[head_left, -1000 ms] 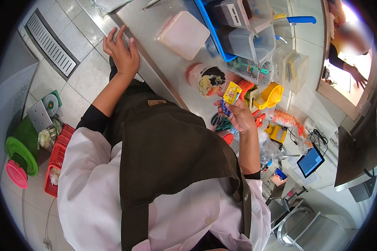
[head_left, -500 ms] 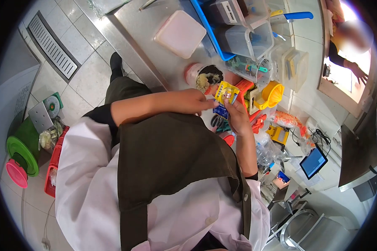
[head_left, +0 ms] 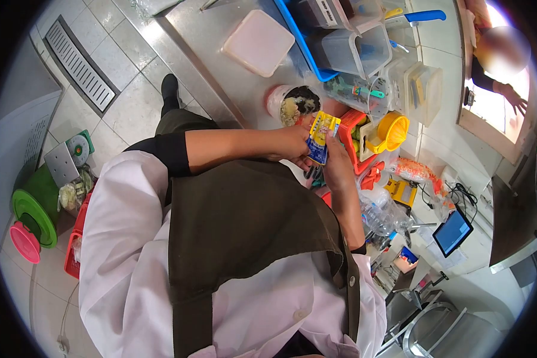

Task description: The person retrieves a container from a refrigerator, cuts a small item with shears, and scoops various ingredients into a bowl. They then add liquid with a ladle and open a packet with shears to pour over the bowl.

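A small yellow-and-blue sachet (head_left: 323, 138) with printed labelling is held up in front of the apron. My right hand (head_left: 339, 162) grips its right side, thumb lying over the face. At the opposite edge is my left hand (head_left: 292, 144), its fingers curled and pinching the sachet's side; part of that grip is hidden. Just beyond the hands stands a round tub (head_left: 274, 102) with pale yellowish and black contents. A red basket (head_left: 357, 156) with green items sits right beside my right hand, along with a yellow citrus juicer (head_left: 392, 132).
On the steel counter (head_left: 221, 77) lie a white square lid (head_left: 259, 43) and a blue tray (head_left: 304, 51) of clear containers. A blue-handled knife (head_left: 420, 19) rests behind them. A tablet (head_left: 453, 231) stands at right. Another person's hand (head_left: 510, 98) shows through a hatch.
My left hand has moved right and closed in on the sachet's edge. The sachet has tilted slightly and shifted a little. The view has moved slightly.
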Available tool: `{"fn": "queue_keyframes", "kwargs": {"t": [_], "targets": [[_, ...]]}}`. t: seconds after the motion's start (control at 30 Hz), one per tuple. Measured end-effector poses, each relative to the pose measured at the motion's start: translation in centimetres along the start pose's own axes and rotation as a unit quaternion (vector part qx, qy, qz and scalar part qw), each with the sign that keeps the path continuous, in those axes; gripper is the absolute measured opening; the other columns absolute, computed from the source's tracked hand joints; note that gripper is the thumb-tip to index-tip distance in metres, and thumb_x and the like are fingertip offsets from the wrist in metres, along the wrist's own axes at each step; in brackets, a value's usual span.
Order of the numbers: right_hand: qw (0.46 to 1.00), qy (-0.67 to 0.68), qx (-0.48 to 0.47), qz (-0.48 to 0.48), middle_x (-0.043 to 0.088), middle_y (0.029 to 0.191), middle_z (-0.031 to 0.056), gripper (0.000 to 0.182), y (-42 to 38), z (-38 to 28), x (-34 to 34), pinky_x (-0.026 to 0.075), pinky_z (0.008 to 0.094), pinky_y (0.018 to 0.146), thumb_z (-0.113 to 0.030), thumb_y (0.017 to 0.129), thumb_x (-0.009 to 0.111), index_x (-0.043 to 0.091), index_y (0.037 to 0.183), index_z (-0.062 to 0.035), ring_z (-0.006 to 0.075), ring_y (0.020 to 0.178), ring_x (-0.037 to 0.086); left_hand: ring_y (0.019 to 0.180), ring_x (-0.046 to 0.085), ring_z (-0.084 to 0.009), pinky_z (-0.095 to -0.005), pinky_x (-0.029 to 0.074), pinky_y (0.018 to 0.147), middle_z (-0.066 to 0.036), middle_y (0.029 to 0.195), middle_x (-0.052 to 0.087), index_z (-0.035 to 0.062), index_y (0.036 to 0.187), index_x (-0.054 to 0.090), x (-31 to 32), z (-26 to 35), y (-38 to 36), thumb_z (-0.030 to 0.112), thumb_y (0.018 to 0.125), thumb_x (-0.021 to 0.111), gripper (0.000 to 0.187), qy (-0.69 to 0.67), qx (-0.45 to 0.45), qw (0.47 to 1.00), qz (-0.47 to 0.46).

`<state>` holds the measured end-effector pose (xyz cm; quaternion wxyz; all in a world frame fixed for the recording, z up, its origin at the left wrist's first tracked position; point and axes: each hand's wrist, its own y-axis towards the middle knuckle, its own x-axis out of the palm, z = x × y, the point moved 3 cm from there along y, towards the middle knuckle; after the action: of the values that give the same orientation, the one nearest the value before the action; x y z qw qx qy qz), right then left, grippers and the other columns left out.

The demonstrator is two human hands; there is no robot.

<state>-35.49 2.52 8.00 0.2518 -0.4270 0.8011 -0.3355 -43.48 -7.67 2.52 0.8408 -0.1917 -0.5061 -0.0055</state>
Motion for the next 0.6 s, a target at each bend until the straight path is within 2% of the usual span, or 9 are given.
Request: {"fn": "queue_keyframes", "kwargs": {"t": [0.1, 0.2, 0.3, 0.4, 0.53, 0.6], "targets": [[0.991, 0.051, -0.002, -0.127, 0.06, 0.098, 0.0064, 0.04, -1.7, -2.4, 1.6, 0.042, 0.026, 0.074, -0.03, 0.089, 0.056, 0.051, 0.114, 0.0011, 0.0133, 0.085, 0.055, 0.07, 0.056, -0.0131, -0.0313, 0.054, 0.067, -0.007, 0.087, 0.059, 0.0009, 0.098, 0.055, 0.0, 0.0, -0.2, 0.0, 0.088, 0.045, 0.014, -0.002, 0.01, 1.0, -0.005], [0.988, 0.049, -0.001, -0.145, 0.06, 0.1, 0.0072, 0.041, -1.5, -1.4, 0.0, 0.042, 0.0274, 0.076, -0.026, 0.085, 0.062, 0.05, 0.113, 0.0012, 0.0151, 0.089, 0.056, 0.067, 0.054, -0.0111, -0.0283, 0.051, 0.064, -0.005, 0.084, 0.059, 0.0017, 0.095, 0.056, -0.1, -0.3, 0.0, 0.001, 0.088, 0.046, 0.012, -0.018, 0.014, 1.0, -0.015], [0.976, 0.123, -0.004, -0.18, 0.061, 0.101, 0.008, 0.042, -1.3, -1.1, -0.4, 0.043, 0.0288, 0.078, -0.024, 0.083, 0.065, 0.05, 0.113, 0.0015, 0.0164, 0.091, 0.056, 0.067, 0.054, -0.0109, -0.0269, 0.049, 0.062, -0.005, 0.082, 0.059, 0.0019, 0.093, 0.057, -0.2, -0.1, -0.1, 0.002, 0.088, 0.047, 0.012, -0.034, 0.017, 0.999, -0.027], [0.97, 0.181, 0.016, -0.159, 0.061, 0.099, 0.0077, 0.037, -1.1, -0.8, -0.4, 0.045, 0.0287, 0.073, -0.019, 0.083, 0.065, 0.052, 0.112, 0.0009, 0.0161, 0.085, 0.058, 0.067, 0.054, -0.0113, -0.0273, 0.048, 0.06, -0.006, 0.082, 0.06, 0.0019, 0.093, 0.057, -0.4, -0.3, 0.0, 0.005, 0.087, 0.047, 0.012, -0.02, 0.022, 0.998, -0.047], [0.986, 0.131, -0.011, -0.103, 0.063, 0.088, 0.0067, 0.026, -0.5, 0.1, -0.5, 0.044, 0.0221, 0.056, -0.013, 0.083, 0.065, 0.057, 0.105, -0.0003, 0.0121, 0.066, 0.057, 0.07, 0.055, -0.0125, -0.0287, 0.048, 0.064, -0.008, 0.087, 0.062, 0.0021, 0.098, 0.056, -0.1, 0.0, -0.4, 0.012, 0.087, 0.049, 0.016, -0.064, 0.008, 0.995, -0.079], [0.989, 0.11, -0.02, -0.1, 0.064, 0.083, 0.0059, 0.02, -0.4, 0.0, -0.5, 0.041, 0.0186, 0.047, -0.01, 0.082, 0.065, 0.061, 0.099, -0.0008, 0.0093, 0.057, 0.055, 0.074, 0.056, -0.014, -0.0288, 0.048, 0.068, -0.01, 0.092, 0.062, 0.002, 0.103, 0.054, 0.0, 0.1, -0.6, 0.015, 0.087, 0.049, 0.021, -0.109, 0.018, 0.985, -0.13]]}}
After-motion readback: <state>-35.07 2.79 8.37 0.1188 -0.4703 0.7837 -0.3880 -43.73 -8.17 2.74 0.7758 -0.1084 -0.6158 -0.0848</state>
